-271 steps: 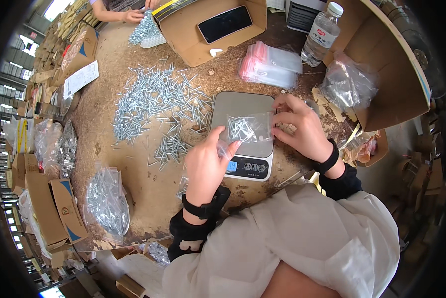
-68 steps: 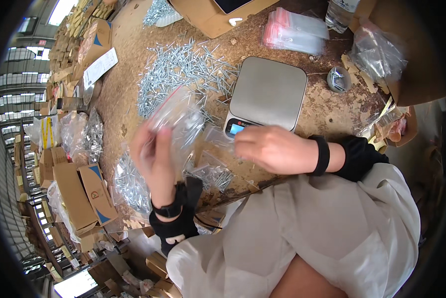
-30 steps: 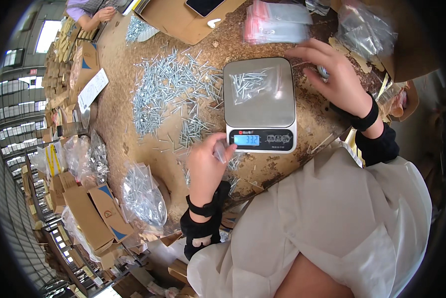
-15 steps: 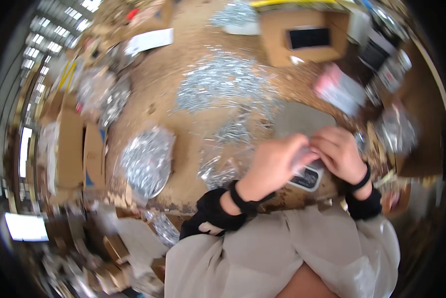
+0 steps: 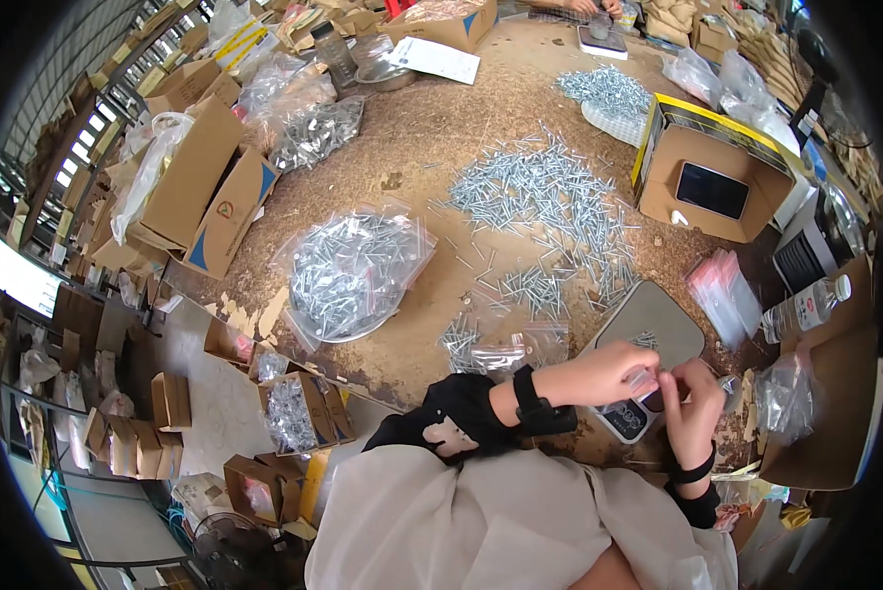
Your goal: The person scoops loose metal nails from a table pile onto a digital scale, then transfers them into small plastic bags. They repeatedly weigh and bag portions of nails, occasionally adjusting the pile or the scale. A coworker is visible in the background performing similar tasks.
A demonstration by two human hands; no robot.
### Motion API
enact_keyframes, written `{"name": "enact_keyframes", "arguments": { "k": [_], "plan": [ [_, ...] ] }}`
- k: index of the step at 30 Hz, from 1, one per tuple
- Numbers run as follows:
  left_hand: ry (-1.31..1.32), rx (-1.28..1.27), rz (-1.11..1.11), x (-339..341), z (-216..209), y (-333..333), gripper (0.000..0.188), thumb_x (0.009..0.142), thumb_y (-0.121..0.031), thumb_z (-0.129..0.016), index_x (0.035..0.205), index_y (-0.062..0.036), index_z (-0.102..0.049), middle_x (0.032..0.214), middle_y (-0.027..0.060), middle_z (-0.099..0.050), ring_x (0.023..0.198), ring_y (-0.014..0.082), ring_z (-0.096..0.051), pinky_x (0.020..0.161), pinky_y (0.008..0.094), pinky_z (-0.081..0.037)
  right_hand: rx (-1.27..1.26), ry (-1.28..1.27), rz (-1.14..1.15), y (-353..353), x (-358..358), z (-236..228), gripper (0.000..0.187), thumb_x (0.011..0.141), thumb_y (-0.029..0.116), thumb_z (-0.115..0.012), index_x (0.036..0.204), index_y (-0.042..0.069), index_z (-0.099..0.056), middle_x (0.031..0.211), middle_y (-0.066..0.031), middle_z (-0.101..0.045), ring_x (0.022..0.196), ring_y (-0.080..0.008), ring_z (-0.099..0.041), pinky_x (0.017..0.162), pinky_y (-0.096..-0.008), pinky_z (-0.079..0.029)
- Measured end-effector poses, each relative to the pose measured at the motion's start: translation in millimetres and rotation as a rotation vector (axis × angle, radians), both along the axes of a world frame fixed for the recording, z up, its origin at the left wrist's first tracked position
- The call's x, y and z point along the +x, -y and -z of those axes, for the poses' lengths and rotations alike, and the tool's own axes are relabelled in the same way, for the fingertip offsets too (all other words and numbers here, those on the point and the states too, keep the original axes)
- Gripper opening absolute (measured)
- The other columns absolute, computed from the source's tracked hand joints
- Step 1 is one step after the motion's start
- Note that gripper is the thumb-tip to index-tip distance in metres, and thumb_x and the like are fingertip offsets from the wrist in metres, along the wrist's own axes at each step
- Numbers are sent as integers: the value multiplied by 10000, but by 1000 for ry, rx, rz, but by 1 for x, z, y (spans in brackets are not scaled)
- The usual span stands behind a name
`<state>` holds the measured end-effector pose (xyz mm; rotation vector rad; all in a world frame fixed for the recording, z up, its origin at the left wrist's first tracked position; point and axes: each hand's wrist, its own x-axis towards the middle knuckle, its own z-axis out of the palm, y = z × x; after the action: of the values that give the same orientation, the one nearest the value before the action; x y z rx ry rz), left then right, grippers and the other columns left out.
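Observation:
My left hand is closed on a small clear plastic bag, which shows between its fingertips. Close beside it, my right hand has its fingers pinched together at the bag's edge; what exactly they grip is partly hidden. Both hands are over the front of a grey scale, and a few screws lie on its plate. To the left, small zip bags with screws lie on the table. Beyond them spreads a big pile of loose silver screws.
Filled screw bags sit in a dish at left. Flat zip bags, a clear bottle and a carton holding a phone stand to the right. Open cardboard boxes line the left edge. Across the table are another person's hands.
My view has swung, so the table and its things appear shifted, and the blur is gone. Both hands stay together over the scale, with the fingertips now slightly apart.

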<state>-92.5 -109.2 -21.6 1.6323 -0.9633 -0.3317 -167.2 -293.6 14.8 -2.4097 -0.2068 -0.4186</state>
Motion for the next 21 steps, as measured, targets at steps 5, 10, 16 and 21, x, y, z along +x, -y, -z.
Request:
{"name": "enact_keyframes", "arguments": {
  "k": [5, 10, 16, 21],
  "plan": [
    [6, -77, -8, -9, 6, 10, 210, 926, -178, -692, 909, 3, -588, 759, 160, -633, 645, 297, -575, 622, 377, -467, 459, -298, -81, 6, -5, 11, 269, 991, 139, -594, 770, -12, -569, 633, -44, -522, 592, -121, -520, 547, -285, -399],
    [-175, -205, 60, -15, 8, 15, 179, 974, -173, -638, 932, -7, -587, 759, 65, -621, 681, 142, -568, 634, 313, -454, 643, -403, -127, 17, -7, 14, 242, 994, 101, -569, 780, -10, -567, 658, 1, -546, 605, -75, -519, 553, -224, -399],
    [-132, -128, -190, -26, 4, 19, 90, 910, -114, -663, 871, -55, -607, 703, 12, -578, 622, 149, -571, 567, 289, -431, 322, -48, -1, 4, -4, 12, 161, 844, 57, -647, 714, -16, -586, 602, -100, -544, 534, -200, -539, 524, -320, -418],
    [525, 113, -371, -32, -11, 19, 168, 749, -122, -760, 806, -102, -603, 699, 67, -629, 617, 289, -629, 550, 395, -486, 142, -52, 92, 0, -10, 1, 92, 712, 63, -666, 658, 17, -606, 601, -131, -590, 527, -299, -590, 506, -372, -446]
  ]
}}
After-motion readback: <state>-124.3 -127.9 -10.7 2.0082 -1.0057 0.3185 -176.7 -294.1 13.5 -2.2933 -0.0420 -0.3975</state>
